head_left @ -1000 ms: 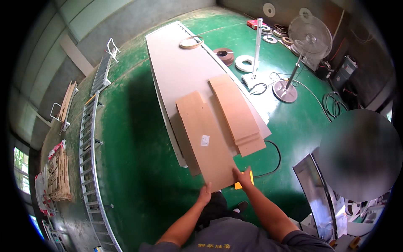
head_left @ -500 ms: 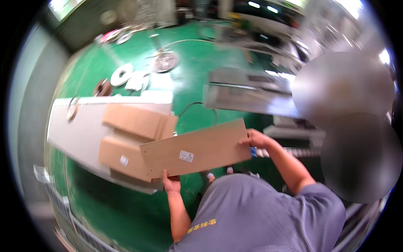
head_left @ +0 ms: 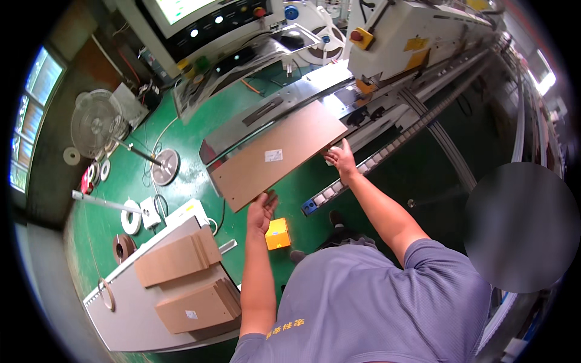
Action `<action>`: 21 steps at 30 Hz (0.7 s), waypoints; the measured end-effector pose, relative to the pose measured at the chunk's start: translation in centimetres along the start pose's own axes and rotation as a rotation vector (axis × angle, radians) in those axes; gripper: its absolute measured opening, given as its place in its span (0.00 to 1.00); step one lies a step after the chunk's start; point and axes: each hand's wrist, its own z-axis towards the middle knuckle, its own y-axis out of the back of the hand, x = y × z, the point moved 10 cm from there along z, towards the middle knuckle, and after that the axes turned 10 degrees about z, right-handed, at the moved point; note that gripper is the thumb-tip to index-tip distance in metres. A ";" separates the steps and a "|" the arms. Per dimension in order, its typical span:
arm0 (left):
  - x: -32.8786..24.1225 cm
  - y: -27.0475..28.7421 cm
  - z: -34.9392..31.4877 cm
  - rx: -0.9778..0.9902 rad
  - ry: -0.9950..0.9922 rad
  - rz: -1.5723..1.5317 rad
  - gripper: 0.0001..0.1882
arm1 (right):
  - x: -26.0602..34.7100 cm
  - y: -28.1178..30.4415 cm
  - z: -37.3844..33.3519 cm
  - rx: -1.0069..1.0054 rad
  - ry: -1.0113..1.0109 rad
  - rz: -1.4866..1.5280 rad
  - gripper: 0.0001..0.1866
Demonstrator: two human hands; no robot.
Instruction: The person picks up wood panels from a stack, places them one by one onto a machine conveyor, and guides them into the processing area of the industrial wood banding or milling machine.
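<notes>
A flat brown board [head_left: 296, 134] with a white label and small holes at its left end is held out in front of me. My left hand [head_left: 262, 212] grips its near edge toward the left end, fingers partly under it. My right hand [head_left: 341, 158] holds the near right corner, thumb up and the other fingers partly hidden below. Beyond and under the board lies the metal bed [head_left: 239, 130] of a white machine [head_left: 402, 39]. Whether the board rests on that bed I cannot tell.
At lower left, stacks of brown boards [head_left: 175, 260] lie on a grey table [head_left: 127, 314]. A yellow box [head_left: 278, 233] sits on the floor by my feet. A roller rail [head_left: 378, 156] runs off to the right. Left stand a fan [head_left: 97, 124] and tape rolls [head_left: 124, 248].
My view and body have turned right, from the table toward the machine. The board has come along in both hands, moving away from the stacks to the machine's bed.
</notes>
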 end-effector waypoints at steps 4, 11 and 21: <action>-4.2 -0.7 -0.9 -0.212 -0.172 0.635 0.15 | 0.2 0.5 3.1 0.104 0.119 -0.380 0.50; -7.0 -1.1 -0.6 -0.448 -0.494 0.771 0.12 | -1.2 0.9 3.5 0.169 -0.030 -0.489 0.54; -4.1 -10.3 2.3 -0.443 -0.486 0.641 0.07 | 0.4 -0.9 2.2 0.310 -0.121 -0.310 0.55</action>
